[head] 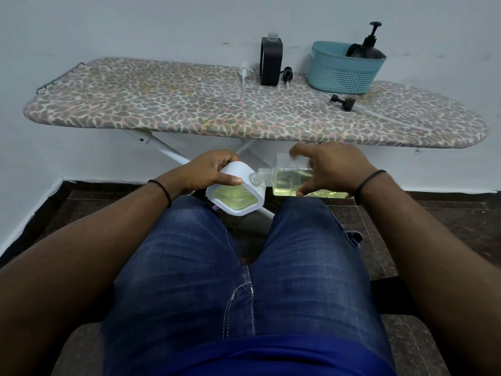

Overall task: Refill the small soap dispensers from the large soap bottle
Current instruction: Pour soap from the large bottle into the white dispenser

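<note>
My left hand [210,169] grips a white dispenser [235,195] over my knees; a greenish-yellow panel faces up on its near face. My right hand [329,165] holds a clear square bottle [288,177] of yellow-green soap tipped on its side. The bottle's threaded open neck [261,176] points left and touches the white dispenser's upper right edge. Both hands hang in front of the ironing board [189,109], below its front edge.
On the board stand a black dispenser [271,62] with no pump, a white pump [245,71], a small black pump [287,74] and another black pump [344,101] lying flat. A teal basket [341,74] holds a black pump bottle [368,46]. The wall is behind.
</note>
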